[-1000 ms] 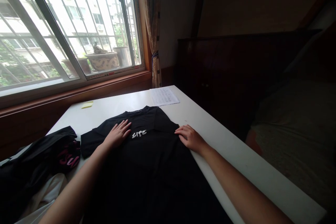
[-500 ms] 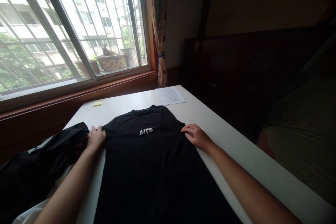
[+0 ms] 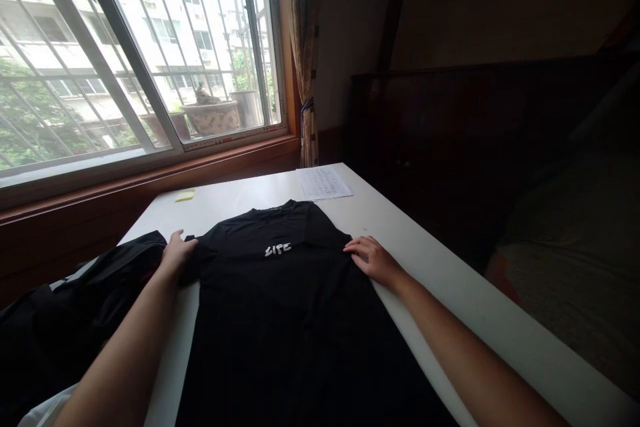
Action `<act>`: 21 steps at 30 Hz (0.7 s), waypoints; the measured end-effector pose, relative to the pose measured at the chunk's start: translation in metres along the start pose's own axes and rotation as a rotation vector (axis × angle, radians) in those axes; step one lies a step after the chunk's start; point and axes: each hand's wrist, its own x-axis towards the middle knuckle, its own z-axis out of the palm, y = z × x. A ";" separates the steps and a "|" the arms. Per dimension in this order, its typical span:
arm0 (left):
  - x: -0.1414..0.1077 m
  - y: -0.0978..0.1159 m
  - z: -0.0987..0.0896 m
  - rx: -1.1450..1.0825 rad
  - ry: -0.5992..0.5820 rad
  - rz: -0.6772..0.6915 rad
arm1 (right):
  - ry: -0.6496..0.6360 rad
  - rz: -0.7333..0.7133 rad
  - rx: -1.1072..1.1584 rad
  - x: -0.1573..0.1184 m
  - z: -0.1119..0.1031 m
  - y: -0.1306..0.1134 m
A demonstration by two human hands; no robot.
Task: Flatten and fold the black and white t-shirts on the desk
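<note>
Black T-shirt (image 3: pixel 295 293) lies spread on the white table (image 3: pixel 425 267), neckline toward the far edge, white print (image 3: pixel 278 250) across its chest. The left forearm slants up from the lower left; the left hand (image 3: pixel 178 253) is at the sleeve, beside the dark clothing pile (image 3: pixel 95 300). One finger sticks out; whether the others pinch cloth, I cannot tell. The right forearm reaches in from the lower right, the right hand (image 3: pixel 375 261) palm down, fingers close together and slightly bent, tips touching the shirt's edge.

both hands (image 3: pixel 179 251) (image 3: pixel 373 259) reach forward, arms spread apart.
</note>
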 end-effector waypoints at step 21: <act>-0.053 0.036 -0.036 0.252 0.269 0.458 | -0.028 0.029 0.009 0.001 -0.003 -0.003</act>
